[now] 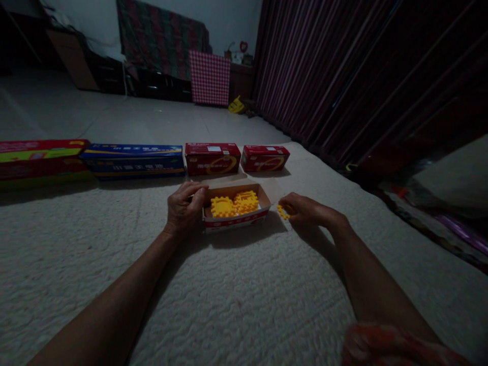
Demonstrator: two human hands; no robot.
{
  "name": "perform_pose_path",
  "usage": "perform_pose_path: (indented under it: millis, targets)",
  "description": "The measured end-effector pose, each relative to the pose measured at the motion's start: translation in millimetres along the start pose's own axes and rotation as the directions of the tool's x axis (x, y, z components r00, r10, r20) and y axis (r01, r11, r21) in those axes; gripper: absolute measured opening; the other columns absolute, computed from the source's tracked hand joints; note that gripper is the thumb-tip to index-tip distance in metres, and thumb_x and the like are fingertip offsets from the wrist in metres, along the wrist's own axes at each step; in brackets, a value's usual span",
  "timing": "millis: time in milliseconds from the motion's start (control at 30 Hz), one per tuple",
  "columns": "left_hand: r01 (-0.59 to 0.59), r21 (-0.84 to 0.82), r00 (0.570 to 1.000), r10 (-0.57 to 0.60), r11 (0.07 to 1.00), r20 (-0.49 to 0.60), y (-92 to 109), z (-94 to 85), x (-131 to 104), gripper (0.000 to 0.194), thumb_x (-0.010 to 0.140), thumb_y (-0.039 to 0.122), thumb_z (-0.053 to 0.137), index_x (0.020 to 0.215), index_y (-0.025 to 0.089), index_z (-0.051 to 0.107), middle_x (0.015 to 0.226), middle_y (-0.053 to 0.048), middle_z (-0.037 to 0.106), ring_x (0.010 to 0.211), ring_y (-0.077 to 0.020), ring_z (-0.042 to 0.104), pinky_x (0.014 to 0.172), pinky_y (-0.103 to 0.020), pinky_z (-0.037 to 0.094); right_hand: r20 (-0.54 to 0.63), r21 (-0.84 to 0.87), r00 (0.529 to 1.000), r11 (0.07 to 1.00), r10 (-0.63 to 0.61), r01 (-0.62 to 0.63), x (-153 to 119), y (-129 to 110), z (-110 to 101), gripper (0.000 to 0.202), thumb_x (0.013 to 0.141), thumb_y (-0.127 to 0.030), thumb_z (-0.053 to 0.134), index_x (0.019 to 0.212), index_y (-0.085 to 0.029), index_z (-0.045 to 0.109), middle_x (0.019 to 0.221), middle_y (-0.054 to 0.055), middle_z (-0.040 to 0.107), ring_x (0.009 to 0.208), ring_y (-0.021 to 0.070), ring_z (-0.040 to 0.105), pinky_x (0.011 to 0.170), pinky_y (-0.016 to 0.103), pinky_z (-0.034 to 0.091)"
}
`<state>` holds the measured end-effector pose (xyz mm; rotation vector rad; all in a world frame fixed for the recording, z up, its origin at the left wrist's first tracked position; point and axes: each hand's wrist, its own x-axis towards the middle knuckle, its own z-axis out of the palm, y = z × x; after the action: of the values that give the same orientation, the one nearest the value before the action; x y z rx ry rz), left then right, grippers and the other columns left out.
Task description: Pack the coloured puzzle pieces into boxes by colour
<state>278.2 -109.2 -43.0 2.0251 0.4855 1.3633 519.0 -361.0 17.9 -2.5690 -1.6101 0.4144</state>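
Observation:
In the middle of the quilted surface stands a small cardboard box (238, 222), its lid flaps folded open and a red band along its front. Inside it lie several yellow toothed plastic pieces (223, 207), some stacked at the right end. My left hand (185, 206) grips the box's left end, thumb and fingers closed over the rim. Just right of the box, my right hand (303, 208) pinches a yellow toothed plastic piece (282, 212) low over the quilt. Its fingers partly hide that piece.
Behind the open box runs a row of closed boxes: a red and yellow-green box (41, 160), a long blue box (137, 162), a red box (212, 159) and a smaller red box (265, 158). A dark curtain (324, 66) hangs at the right.

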Motion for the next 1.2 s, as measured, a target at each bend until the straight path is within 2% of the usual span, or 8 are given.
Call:
perform_pose_path:
  millis: [133,233,333,433,667,1000,1100,1200]
  targets:
    - [0.015,0.005,1.000,-0.015,1.000,-0.001,1.7,0.5,-0.2,0.025,0.085,0.032,0.057,0.084,0.019,0.078,0.086,-0.006,0.075,0.082,-0.0190,0.069,0.072,-0.030,0.056,-0.012,-0.059,0.999,0.997,0.049,-0.049,3.7,6.6,-1.2,0.037,0.072,-0.019,0.065,0.108,-0.026,0.067,0.112,0.009,0.069,0.102,0.0278,0.066,0.091,0.041,0.054]
    - [0.012,0.003,1.000,-0.012,1.000,-0.009,1.9,1.5,0.0,0.025,0.085,0.032,0.057,0.083,0.019,0.078,0.086,-0.006,0.075,0.081,-0.0188,0.069,0.073,-0.030,0.056,-0.166,-0.085,0.982,0.991,0.090,-0.105,1.5,10.4,-13.8,0.042,0.075,-0.026,0.067,0.117,-0.024,0.066,0.116,0.011,0.067,0.108,0.0297,0.065,0.097,0.042,0.052]
    - [0.004,-0.007,1.000,-0.004,1.000,-0.017,1.5,2.5,0.5,0.025,0.084,0.031,0.057,0.082,0.018,0.078,0.085,-0.006,0.075,0.080,-0.0191,0.069,0.074,-0.030,0.055,-0.440,-0.074,0.895,0.990,0.072,-0.116,-8.1,1.1,-33.5,0.051,0.077,-0.026,0.066,0.127,-0.021,0.062,0.122,0.014,0.064,0.116,0.0338,0.060,0.104,0.047,0.048]
    - [0.005,-0.021,1.000,-0.005,1.000,-0.011,1.3,2.9,0.7,0.024,0.085,0.031,0.057,0.082,0.019,0.078,0.084,-0.006,0.075,0.080,-0.0195,0.069,0.072,-0.031,0.055,-0.578,-0.052,0.816,0.999,-0.029,-0.002,-18.1,-29.5,-47.3,0.055,0.078,-0.025,0.066,0.132,-0.025,0.058,0.126,0.014,0.062,0.119,0.0357,0.058,0.106,0.051,0.046]
    - [0.026,-0.057,1.000,-0.026,0.998,-0.001,3.7,2.3,-0.9,0.024,0.087,0.028,0.056,0.084,0.019,0.078,0.084,-0.005,0.075,0.081,-0.0190,0.069,0.075,-0.031,0.055,-0.427,-0.005,0.790,0.875,-0.440,0.485,8.5,-117.7,-30.0,0.046,0.081,-0.023,0.065,0.126,-0.022,0.059,0.122,0.012,0.064,0.113,0.0287,0.061,0.100,0.045,0.049]
    - [-0.020,-0.073,1.000,0.020,0.997,-0.005,3.3,2.4,-0.1,0.024,0.088,0.027,0.056,0.085,0.017,0.078,0.082,-0.006,0.073,0.078,-0.0188,0.068,0.072,-0.031,0.054,-0.324,-0.025,0.801,0.851,-0.504,0.525,45.8,-138.0,-10.2,0.047,0.080,-0.020,0.066,0.127,-0.022,0.058,0.121,0.012,0.064,0.114,0.0287,0.059,0.099,0.048,0.047]
    - [-0.030,-0.070,1.000,0.030,0.997,-0.009,2.4,2.9,-0.7,0.023,0.088,0.026,0.057,0.085,0.016,0.078,0.083,-0.006,0.074,0.078,-0.0186,0.068,0.070,-0.030,0.054,-0.419,-0.040,0.730,0.814,-0.540,0.579,43.9,-134.3,-12.3,0.050,0.079,-0.020,0.067,0.128,-0.021,0.057,0.128,0.013,0.062,0.119,0.0292,0.058,0.100,0.051,0.047]
    - [-0.056,-0.044,0.998,0.056,0.997,-0.010,2.1,2.9,-1.4,0.022,0.088,0.025,0.057,0.086,0.016,0.077,0.085,-0.006,0.074,0.079,-0.0181,0.069,0.072,-0.029,0.055,-0.620,-0.075,0.602,0.802,-0.503,0.593,38.9,-126.9,-20.9,0.043,0.081,-0.021,0.066,0.123,-0.021,0.060,0.123,0.011,0.064,0.116,0.0274,0.060,0.099,0.048,0.050]
